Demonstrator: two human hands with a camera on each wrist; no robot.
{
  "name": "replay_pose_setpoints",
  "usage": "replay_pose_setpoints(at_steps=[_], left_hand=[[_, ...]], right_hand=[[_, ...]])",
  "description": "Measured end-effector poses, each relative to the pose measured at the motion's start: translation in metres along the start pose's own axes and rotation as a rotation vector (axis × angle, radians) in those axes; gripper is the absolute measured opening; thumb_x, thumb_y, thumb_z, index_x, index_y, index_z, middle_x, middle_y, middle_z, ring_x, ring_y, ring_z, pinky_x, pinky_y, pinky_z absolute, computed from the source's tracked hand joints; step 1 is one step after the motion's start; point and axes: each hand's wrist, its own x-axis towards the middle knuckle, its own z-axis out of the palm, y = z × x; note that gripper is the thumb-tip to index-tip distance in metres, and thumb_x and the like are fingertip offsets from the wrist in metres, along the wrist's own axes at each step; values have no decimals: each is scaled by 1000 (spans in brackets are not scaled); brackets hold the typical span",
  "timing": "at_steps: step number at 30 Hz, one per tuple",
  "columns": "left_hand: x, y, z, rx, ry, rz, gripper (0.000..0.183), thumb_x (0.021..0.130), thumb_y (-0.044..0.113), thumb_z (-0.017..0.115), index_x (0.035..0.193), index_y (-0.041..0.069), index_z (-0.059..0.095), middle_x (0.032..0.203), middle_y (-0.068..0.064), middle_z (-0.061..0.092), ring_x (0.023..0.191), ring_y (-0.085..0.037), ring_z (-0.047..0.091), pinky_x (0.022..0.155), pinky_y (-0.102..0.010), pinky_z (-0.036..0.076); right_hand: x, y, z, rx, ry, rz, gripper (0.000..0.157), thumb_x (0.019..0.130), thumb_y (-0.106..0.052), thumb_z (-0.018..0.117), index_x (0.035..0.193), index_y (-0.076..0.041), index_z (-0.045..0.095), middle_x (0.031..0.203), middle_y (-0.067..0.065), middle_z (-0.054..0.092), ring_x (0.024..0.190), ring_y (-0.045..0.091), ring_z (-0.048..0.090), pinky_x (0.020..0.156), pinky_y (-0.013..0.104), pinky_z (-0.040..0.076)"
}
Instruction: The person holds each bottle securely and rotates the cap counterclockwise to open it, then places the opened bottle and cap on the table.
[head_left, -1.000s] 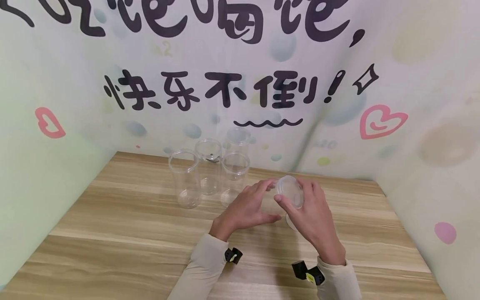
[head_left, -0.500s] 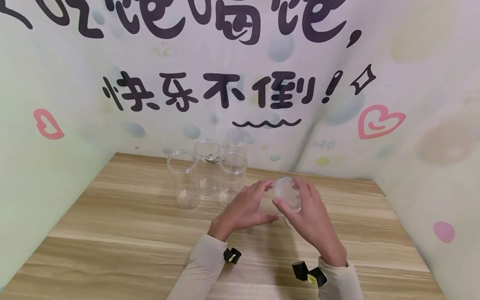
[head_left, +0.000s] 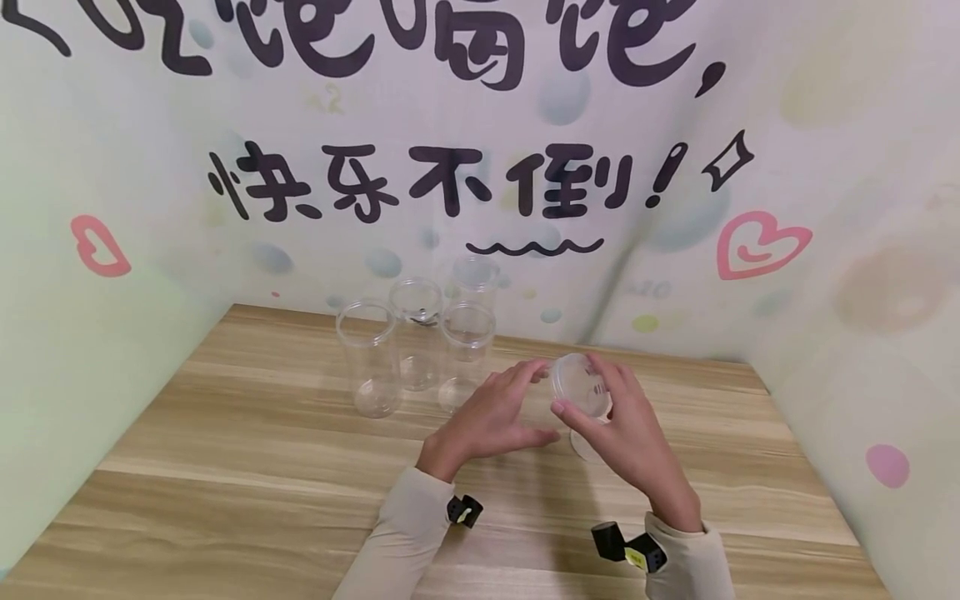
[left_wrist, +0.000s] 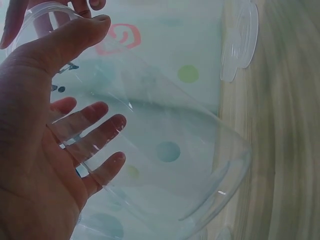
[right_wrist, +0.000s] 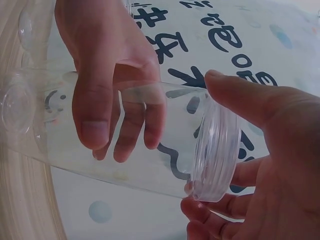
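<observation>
A clear plastic cup (left_wrist: 170,135) is held tilted between my two hands, its base pointing away from the right hand. The left hand (head_left: 491,421) wraps the cup's body, thumb on one side and fingers visible through the plastic on the other. A clear ridged lid (right_wrist: 215,150) sits at the cup's mouth. My right hand (head_left: 633,429) grips the lid at its edge, thumb on one side and fingers curled at the other. Below the right hand in the head view, another clear round lid (head_left: 585,447) lies on the table, partly hidden by the hand.
Several clear cups stand upright at the back of the wooden table (head_left: 247,467), including a left one (head_left: 367,367) and a right one (head_left: 467,358). Behind them rises a printed wall (head_left: 322,258). A flat clear lid (left_wrist: 242,42) shows in the left wrist view.
My right wrist has shifted slightly right and its fingers have moved a little along the lid's edge. The left hand and the cup have barely moved.
</observation>
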Motion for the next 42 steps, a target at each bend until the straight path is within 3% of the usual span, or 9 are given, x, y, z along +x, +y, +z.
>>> replay_pose_setpoints(at_steps=[10,31,42], left_hand=[[0,-1,1,-15,-1,-2,86,79,43,80,147,10,38,134,-8,58,123,-17,57,104,-46,42],[0,-1,2,-12,-9,-12,88,78,43,81,148,11,38,135,-5,58,124,-17,56,106,-46,41],[0,-1,1,-24,-22,-20,89,79,43,81,149,13,35,137,-4,57,126,-16,55,108,-45,39]], right_hand=[[1,1,-1,11,-11,-4,73,87,-33,77,147,-9,43,137,20,48,105,34,54,77,38,49],[-1,6,-5,34,-20,-74,76,84,-21,80,147,-3,43,141,19,47,108,29,52,79,39,48],[-1,8,-7,55,-36,-106,76,82,-13,80,147,-1,42,143,18,47,112,27,52,81,34,48]])
